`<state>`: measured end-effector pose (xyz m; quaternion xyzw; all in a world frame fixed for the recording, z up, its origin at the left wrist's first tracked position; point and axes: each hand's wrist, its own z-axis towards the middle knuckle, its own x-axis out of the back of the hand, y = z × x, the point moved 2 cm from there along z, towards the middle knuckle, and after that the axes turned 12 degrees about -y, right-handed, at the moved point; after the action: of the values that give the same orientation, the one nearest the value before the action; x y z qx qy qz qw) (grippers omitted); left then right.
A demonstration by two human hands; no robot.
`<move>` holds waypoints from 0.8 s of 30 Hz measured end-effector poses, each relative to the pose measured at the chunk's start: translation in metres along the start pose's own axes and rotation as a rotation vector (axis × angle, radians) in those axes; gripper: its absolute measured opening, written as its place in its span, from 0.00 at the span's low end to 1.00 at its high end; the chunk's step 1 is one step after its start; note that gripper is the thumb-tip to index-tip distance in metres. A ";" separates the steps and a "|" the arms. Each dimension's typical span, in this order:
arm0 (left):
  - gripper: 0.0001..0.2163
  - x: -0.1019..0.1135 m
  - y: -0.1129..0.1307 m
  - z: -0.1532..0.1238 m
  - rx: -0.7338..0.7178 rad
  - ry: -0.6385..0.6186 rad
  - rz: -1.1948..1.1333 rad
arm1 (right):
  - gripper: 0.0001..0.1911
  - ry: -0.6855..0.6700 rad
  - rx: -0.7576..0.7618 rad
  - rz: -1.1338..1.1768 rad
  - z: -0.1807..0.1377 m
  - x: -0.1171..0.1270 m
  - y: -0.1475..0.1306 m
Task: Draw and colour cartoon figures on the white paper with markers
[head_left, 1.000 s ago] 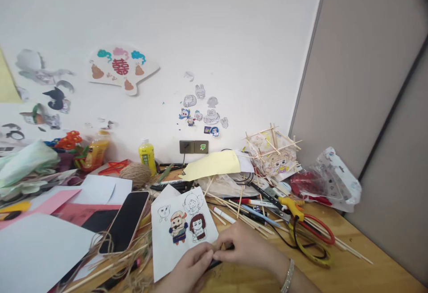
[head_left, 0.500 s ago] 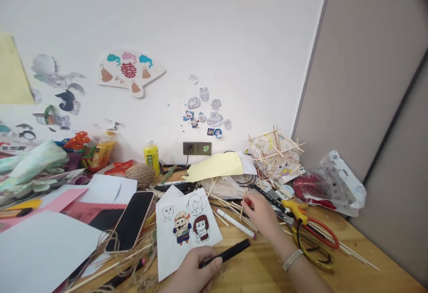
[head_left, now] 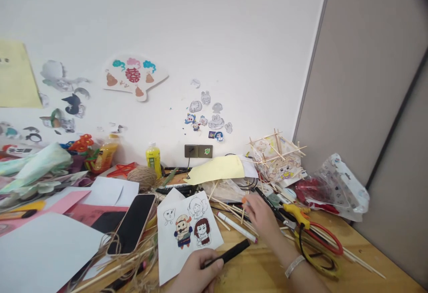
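My left hand (head_left: 197, 273) is closed around a black marker (head_left: 230, 253) that lies on the wooden desk (head_left: 267, 270), just below a white sheet of coloured cartoon figures (head_left: 187, 233). My right hand (head_left: 262, 215) reaches out over a scatter of thin wooden sticks (head_left: 230, 208) and pens. Its fingertips pinch a small orange-tipped thing (head_left: 244, 200) that I cannot name. A white marker with a red end (head_left: 236, 227) lies just left of that hand. A silver bracelet (head_left: 294, 266) sits on my right wrist.
A phone (head_left: 133, 224) lies left of the drawing, amid twine and paper sheets. A yellow glue gun (head_left: 297, 212) with red and yellow cord, a stick-and-paper lantern frame (head_left: 279, 157), a plastic bag (head_left: 337, 186), a yellow bottle (head_left: 153, 159) and a twine ball (head_left: 142, 178) crowd the back.
My right hand left the black marker, reached forward and right into the sticks and pens, and now pinches a small orange-tipped thing. My left hand keeps the marker.
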<state>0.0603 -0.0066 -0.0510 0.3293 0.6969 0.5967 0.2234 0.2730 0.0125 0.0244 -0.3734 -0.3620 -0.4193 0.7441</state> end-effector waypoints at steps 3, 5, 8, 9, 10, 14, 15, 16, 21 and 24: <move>0.33 0.002 0.001 0.001 -0.013 0.016 0.016 | 0.15 -0.034 0.138 0.350 -0.005 -0.002 -0.020; 0.33 0.004 0.002 0.002 -0.026 0.033 0.037 | 0.15 -0.163 0.160 0.466 -0.007 -0.006 -0.030; 0.32 0.006 0.000 0.004 -0.045 0.029 0.067 | 0.15 -0.318 0.127 0.527 -0.008 -0.011 -0.037; 0.32 0.006 -0.001 0.004 -0.055 0.024 0.075 | 0.15 -0.354 0.113 0.541 -0.009 -0.014 -0.038; 0.32 0.006 -0.002 0.004 -0.069 0.023 0.086 | 0.15 -0.393 0.102 0.565 -0.009 -0.016 -0.038; 0.28 0.006 -0.002 0.000 -0.112 0.062 0.155 | 0.18 -0.501 0.096 0.714 -0.014 -0.028 -0.042; 0.26 0.007 -0.001 -0.002 -0.116 0.075 0.183 | 0.19 -0.517 0.096 0.738 -0.015 -0.030 -0.043; 0.24 0.007 0.001 -0.004 -0.118 0.083 0.212 | 0.20 -0.527 0.096 0.751 -0.015 -0.031 -0.045; 0.18 0.005 0.007 -0.011 -0.140 0.098 0.260 | 0.22 -0.551 0.137 0.767 -0.016 -0.028 -0.052; 0.20 0.000 0.007 -0.014 -0.102 0.069 0.146 | 0.20 -0.583 0.154 0.767 -0.016 -0.025 -0.056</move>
<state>0.0521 -0.0162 -0.0410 0.3466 0.6471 0.6570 0.1717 0.2173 -0.0132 0.0101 -0.5256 -0.4218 0.0350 0.7380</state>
